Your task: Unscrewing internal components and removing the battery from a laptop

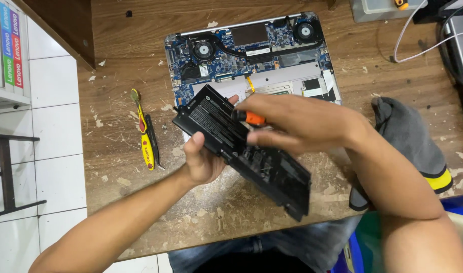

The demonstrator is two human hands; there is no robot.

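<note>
The left hand grips the black battery from below, holding it above the bench; its long axis runs from 10 o'clock to 4 o'clock. The right hand lies closed over the battery's upper edge, holding an orange-handled screwdriver. The open laptop lies at 12 o'clock, a yellow tool at 9 o'clock, a grey glove at 3 o'clock.

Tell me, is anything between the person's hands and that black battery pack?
Nothing visible. The left hand grips the black battery pack directly from below, lifted over the opened laptop. The right hand lies on top of it, holding an orange-handled tool against the pack.
</note>
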